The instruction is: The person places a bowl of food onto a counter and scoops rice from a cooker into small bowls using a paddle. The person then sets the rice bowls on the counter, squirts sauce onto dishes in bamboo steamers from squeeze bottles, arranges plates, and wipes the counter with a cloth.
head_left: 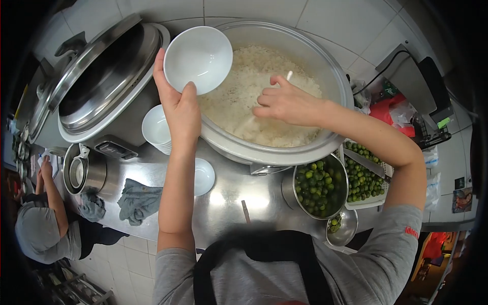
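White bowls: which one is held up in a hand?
The white bowl in the left hand, tilted beside the rice pot. The stacked bowls and the small dish rest untouched on the counter.

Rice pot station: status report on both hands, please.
Left hand holds white bowl. Right hand grips scoop handle in rice. Nothing blocking.

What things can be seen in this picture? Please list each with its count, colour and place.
bowl: one, white, held at the pot rim
rice pot: one, steel, full of white rice, centre
lid: one, steel, open, left
stacked bowls: several, white, beside the pot
cloths: two, grey, counter left
limes: many, green, steel bowl and tray, right
co-worker: one, grey shirt, lower left
left hand: grips the bowl
right hand: in the rice, holds a white handle
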The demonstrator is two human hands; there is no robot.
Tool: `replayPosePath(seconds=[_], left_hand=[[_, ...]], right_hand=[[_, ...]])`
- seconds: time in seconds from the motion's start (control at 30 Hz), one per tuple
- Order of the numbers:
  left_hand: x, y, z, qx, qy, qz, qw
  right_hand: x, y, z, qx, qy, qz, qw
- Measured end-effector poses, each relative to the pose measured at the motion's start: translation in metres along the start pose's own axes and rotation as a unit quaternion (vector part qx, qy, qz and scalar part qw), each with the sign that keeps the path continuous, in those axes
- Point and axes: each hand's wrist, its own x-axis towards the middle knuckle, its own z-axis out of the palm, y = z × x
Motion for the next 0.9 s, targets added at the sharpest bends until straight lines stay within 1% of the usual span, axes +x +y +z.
replayPosePath(seconds=[0.03,0.07,0.1,0.13,0.17,0.2,0.23,0.27,0.3,0.33,0.37,0.4,0.43,0.47,0.5,0.53,0.6,0.63,0.67,0.7,0.73,0.83,0.9], left_hand=[[0.000,0.000,0.000,0.009,0.001,-0.005,1.000],[-0.001,0.001,0.000,0.008,0.001,-0.004,1.000],[-0.001,0.001,0.000,-0.039,0.015,-0.042,0.998],[-0.001,0.002,-0.001,-0.087,0.029,-0.079,0.993],[0.001,0.003,-0.003,-0.088,0.029,-0.079,0.993],[0.006,0.004,-0.007,-0.166,0.016,-0.132,0.977],[0.009,0.007,-0.010,-0.241,0.003,-0.184,0.953],[0.010,0.010,-0.011,-0.239,0.004,-0.183,0.954],[0.010,0.013,-0.012,-0.362,-0.015,-0.213,0.907],[0.010,0.015,-0.012,-0.479,-0.035,-0.238,0.844],[0.011,0.012,-0.011,-0.469,-0.061,-0.236,0.849],[0.013,0.006,-0.010,-0.470,-0.061,-0.234,0.849],[0.014,0.004,-0.007,-0.492,-0.093,-0.261,0.825],[0.014,0.002,-0.004,-0.514,-0.123,-0.287,0.799],[0.013,0.002,-0.002,-0.499,-0.104,-0.288,0.811],[0.012,0.004,0.001,-0.499,-0.101,-0.288,0.811],[0.014,0.007,0.006,-0.460,-0.079,-0.307,0.829],[0.013,0.007,0.006,-0.456,-0.082,-0.301,0.834],[0.013,0.007,0.007,-0.456,-0.080,-0.299,0.835],[0.013,0.007,0.008,-0.435,-0.077,-0.290,0.849],[0.014,0.008,0.008,-0.414,-0.073,-0.281,0.863],[0.015,0.003,0.007,-0.403,-0.070,-0.284,0.867],[0.015,0.001,0.006,-0.399,-0.065,-0.283,0.870]], right_hand=[[-0.009,-0.004,-0.002,0.000,-0.001,0.002,1.000],[-0.018,-0.006,-0.003,-0.016,-0.022,-0.010,1.000],[-0.025,-0.007,-0.003,-0.033,-0.043,-0.022,0.998],[-0.028,-0.005,-0.003,-0.034,-0.043,-0.022,0.998],[-0.031,-0.001,-0.002,-0.032,-0.037,0.035,0.998],[-0.033,0.006,-0.002,-0.031,-0.030,0.091,0.995],[-0.035,0.013,-0.003,-0.031,-0.029,0.090,0.995],[-0.036,0.020,-0.003,0.036,-0.020,0.220,0.975],[-0.039,0.026,-0.003,0.101,-0.010,0.345,0.933],[-0.049,0.031,0.007,0.101,-0.009,0.344,0.933],[-0.064,0.035,0.027,0.092,-0.044,0.362,0.927],[-0.071,0.038,0.040,0.082,-0.079,0.379,0.918],[-0.067,0.038,0.042,0.080,-0.079,0.377,0.919],[-0.064,0.036,0.046,0.230,-0.108,0.400,0.881],[-0.062,0.035,0.050,0.375,-0.134,0.413,0.819],[-0.054,0.031,0.048,0.377,-0.137,0.411,0.819],[-0.039,0.024,0.043,0.432,-0.202,0.401,0.782],[-0.032,0.019,0.040,0.433,-0.202,0.399,0.783],[-0.025,0.014,0.037,0.473,-0.218,0.385,0.762],[-0.021,0.009,0.035,0.513,-0.233,0.371,0.738],[-0.020,0.006,0.035,0.512,-0.232,0.369,0.740],[-0.021,-0.001,0.027,0.548,-0.229,0.339,0.730],[-0.023,-0.004,0.008,0.552,-0.239,0.361,0.713]])
